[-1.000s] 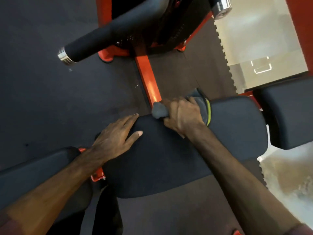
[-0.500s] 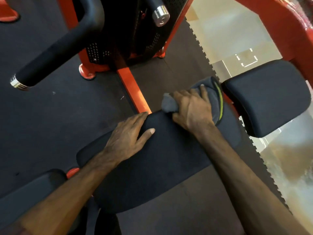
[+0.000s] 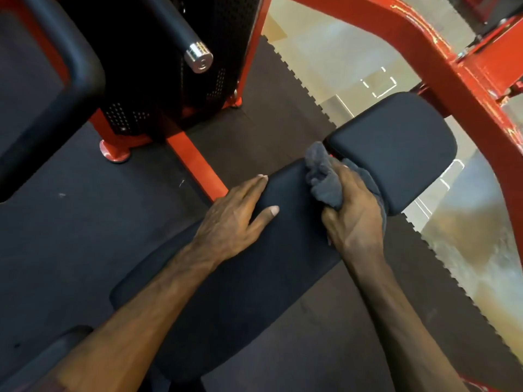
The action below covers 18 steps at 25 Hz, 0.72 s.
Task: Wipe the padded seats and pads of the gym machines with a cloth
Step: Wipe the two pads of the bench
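Here, left hand [image 3: 235, 219] flat on seat pad [image 3: 254, 292], right hand [image 3: 353, 213] apparently gripping cloth [image 3: 322, 176]

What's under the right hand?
The bunched grey cloth, gripped by the right hand at the far end of the long black seat pad. The pad surface beneath hand and cloth is covered, so its state cannot be seen.

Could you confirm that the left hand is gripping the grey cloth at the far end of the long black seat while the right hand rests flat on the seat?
Not quite: the hands are swapped. In the head view the right hand grips the grey cloth at the far end of the long black seat, while the left hand rests flat on the seat.
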Each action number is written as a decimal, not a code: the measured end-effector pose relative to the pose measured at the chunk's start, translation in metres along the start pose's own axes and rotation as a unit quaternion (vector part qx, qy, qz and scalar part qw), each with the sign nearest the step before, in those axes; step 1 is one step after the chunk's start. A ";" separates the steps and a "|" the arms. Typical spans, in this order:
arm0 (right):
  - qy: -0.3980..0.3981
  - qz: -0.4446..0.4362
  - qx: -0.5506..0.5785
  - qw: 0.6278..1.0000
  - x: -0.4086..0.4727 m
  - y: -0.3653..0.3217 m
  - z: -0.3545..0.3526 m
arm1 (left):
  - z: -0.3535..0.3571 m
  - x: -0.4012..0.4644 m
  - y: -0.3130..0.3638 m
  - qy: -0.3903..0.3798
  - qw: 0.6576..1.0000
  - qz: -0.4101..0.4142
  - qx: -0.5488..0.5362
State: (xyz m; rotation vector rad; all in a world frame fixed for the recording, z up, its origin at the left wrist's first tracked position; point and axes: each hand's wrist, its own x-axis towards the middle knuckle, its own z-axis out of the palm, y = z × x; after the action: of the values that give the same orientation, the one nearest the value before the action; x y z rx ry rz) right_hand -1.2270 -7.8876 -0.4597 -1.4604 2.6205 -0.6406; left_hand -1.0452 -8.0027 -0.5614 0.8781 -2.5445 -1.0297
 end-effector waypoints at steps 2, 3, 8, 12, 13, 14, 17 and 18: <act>0.046 0.063 0.039 0.996 -0.027 0.012 -0.007 | 0.002 0.003 0.005 -0.001 1.000 0.005 0.002; 0.065 0.092 0.053 0.992 -0.042 0.017 -0.007 | 0.004 0.005 0.008 -0.008 1.000 0.007 0.001; 0.168 0.175 0.152 0.958 -0.068 0.017 0.011 | 0.006 0.015 0.015 -0.038 0.999 0.015 0.003; 0.291 0.183 0.191 0.920 -0.063 0.018 0.032 | 0.009 0.012 0.013 -0.044 0.998 0.027 0.024; 0.322 0.221 0.208 0.897 -0.078 0.014 0.043 | 0.010 0.012 0.013 -0.046 0.998 0.037 0.030; 0.340 0.260 0.233 0.873 -0.096 0.003 0.057 | 0.011 0.011 0.010 -0.041 0.997 0.048 0.034; 0.365 0.308 0.280 0.833 -0.128 -0.032 0.084 | 0.013 0.008 -0.001 -0.030 0.997 0.061 0.032; 0.379 0.316 0.293 0.819 -0.125 -0.030 0.086 | 0.015 0.007 -0.006 -0.031 0.997 0.065 0.031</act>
State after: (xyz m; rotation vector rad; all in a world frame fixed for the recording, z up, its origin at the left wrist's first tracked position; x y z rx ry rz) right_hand -1.1127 -7.8251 -0.5431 -0.0997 2.6723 -1.9637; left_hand -1.0547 -8.0025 -0.5764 0.6949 -2.6590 -0.9566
